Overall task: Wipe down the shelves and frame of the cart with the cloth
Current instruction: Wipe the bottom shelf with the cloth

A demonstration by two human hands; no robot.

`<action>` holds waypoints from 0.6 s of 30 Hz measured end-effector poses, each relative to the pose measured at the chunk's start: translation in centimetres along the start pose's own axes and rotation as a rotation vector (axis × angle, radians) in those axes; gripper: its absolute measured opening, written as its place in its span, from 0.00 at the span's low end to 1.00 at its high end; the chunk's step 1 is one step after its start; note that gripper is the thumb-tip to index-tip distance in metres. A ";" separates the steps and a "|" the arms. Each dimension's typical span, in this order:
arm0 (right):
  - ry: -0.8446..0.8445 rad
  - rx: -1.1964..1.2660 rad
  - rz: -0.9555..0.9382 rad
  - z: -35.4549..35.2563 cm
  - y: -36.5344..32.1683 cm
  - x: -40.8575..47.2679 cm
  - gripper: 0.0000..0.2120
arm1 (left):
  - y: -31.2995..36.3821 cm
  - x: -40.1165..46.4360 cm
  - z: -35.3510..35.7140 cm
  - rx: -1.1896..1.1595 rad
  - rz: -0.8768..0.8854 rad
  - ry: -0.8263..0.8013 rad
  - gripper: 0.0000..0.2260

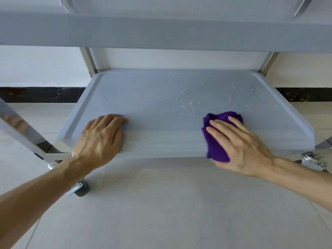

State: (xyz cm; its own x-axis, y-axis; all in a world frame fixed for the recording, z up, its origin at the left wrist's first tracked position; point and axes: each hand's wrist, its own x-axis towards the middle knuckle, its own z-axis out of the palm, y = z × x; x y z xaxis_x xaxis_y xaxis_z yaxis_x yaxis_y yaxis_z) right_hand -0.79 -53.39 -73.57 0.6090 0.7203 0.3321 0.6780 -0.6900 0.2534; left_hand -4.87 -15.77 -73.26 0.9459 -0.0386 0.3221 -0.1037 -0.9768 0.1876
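Observation:
The cart's lowest grey shelf (161,97) fills the middle of the head view, with wet streaks and droplets (192,106) on its right half. My right hand (240,146) presses a bunched purple cloth (215,141) flat on the shelf near its front right edge. My left hand (100,139) rests on the front left rim of the shelf, fingers curled over it. Above, a second grey shelf (161,31) spans the top of the view. Shiny metal frame posts (89,62) rise at the shelf's back corners.
A slanted metal frame bar (21,130) runs down at the left. Caster wheels sit below the shelf at front left (80,189) and at right (313,159). Pale tiled floor (161,203) lies in front; a white wall with a dark skirting strip (41,94) is behind.

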 end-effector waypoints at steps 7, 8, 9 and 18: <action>-0.093 0.044 0.013 0.2 -8.1 6.3 0.41 | 0.0 -0.2 -0.2 0.004 0.002 -0.017 0.19; -0.103 0.055 -0.009 0.1 -7.8 6.4 0.41 | 0.0 -0.2 -0.3 0.000 0.006 -0.024 0.20; -0.110 0.061 -0.037 0.0 -7.1 6.1 0.40 | 0.0 -0.2 -0.4 -0.004 0.010 -0.031 0.20; -0.145 0.019 0.001 -0.6 2.6 -1.9 0.42 | 1.5 1.4 -1.6 0.043 -0.012 -0.113 0.14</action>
State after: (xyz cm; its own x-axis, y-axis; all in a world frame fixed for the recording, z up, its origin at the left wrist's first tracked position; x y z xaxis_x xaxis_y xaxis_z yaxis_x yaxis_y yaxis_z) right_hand -0.39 -56.61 -72.97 0.6616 0.7235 0.1973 0.6844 -0.6901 0.2355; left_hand -4.16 -16.93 -71.03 0.9759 -0.0478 0.2131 -0.0810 -0.9853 0.1502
